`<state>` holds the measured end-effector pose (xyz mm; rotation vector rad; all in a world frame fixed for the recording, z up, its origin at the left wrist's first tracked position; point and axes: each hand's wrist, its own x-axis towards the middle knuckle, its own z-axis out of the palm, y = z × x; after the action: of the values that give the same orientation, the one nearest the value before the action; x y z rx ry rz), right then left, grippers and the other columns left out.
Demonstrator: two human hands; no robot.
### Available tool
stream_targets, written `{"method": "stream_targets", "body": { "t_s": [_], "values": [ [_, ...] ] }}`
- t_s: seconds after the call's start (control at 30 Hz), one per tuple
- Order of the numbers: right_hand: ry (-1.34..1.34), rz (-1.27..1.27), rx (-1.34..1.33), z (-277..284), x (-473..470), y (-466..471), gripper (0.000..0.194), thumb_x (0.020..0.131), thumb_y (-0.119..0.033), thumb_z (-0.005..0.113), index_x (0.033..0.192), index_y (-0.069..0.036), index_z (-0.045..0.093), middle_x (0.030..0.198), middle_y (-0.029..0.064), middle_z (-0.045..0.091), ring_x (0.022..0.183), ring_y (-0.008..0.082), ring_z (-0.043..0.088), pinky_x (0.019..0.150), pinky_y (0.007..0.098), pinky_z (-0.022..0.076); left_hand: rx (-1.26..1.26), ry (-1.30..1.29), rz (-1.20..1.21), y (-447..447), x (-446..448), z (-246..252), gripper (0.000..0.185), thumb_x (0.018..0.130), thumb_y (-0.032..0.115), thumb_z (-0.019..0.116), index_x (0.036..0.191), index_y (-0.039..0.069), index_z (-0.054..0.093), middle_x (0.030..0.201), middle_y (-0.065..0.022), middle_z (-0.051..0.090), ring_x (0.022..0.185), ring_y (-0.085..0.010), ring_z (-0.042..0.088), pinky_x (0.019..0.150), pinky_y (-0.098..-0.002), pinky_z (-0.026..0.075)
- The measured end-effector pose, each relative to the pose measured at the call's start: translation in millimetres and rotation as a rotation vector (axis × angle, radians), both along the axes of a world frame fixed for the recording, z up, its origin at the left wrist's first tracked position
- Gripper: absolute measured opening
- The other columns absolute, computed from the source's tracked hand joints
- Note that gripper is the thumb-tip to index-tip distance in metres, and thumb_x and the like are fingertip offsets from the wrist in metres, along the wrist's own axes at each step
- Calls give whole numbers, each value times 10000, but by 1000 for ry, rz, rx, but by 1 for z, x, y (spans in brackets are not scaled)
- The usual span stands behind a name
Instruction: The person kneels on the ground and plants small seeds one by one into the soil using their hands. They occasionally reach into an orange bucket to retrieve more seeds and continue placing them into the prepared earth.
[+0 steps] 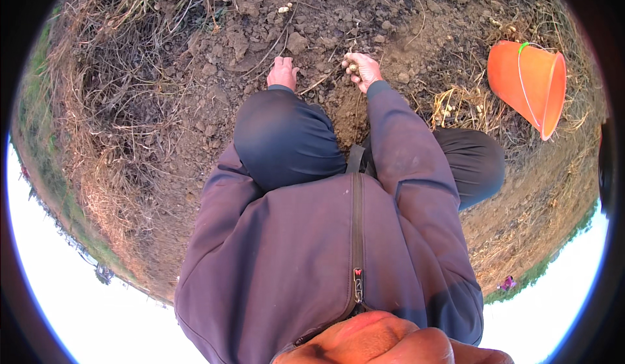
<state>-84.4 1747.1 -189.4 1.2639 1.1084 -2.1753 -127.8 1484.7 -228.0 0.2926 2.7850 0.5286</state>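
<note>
Peanut pods (pixel 353 67) show between the curled fingers of my right hand (pixel 362 72), held just above the dug soil in front of me. My left hand (pixel 282 73) is at the ground beyond my raised knee, its back up and its fingertips by the soil; whether anything lies under the fingers cannot be seen. Loose, cloddy brown soil (pixel 322 47) spreads between and beyond both hands. Farther out, a few pale peanut pods (pixel 283 10) lie on the dirt.
An orange plastic bucket (pixel 512 78) with a wire handle lies tipped on its side at the right. Peanut plants with pods (pixel 451 108) lie between it and my knee. Dry stalks (pixel 117 81) are heaped at the left. A distant person in pink (pixel 509 283) shows at the lower right.
</note>
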Motion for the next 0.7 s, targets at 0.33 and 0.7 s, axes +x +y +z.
{"method": "stream_targets", "body": {
  "t_s": [0.33,0.7],
  "values": [
    [-51,288,-94,-8,8,-28,167,913,-174,707,1019,-46,698,848,38,704,538,39,540,364,190,314,538,-345,201,12,6,28,201,844,137,815,998,21,754,909,-52,738,750,-105,689,662,-269,569],
    [-152,258,-393,-9,22,-37,237,999,-303,642,1046,-71,629,850,4,608,550,34,425,382,177,242,770,-749,386,37,10,34,230,841,93,816,1009,-35,727,877,-94,742,740,-130,699,675,-260,582]
  ]
}}
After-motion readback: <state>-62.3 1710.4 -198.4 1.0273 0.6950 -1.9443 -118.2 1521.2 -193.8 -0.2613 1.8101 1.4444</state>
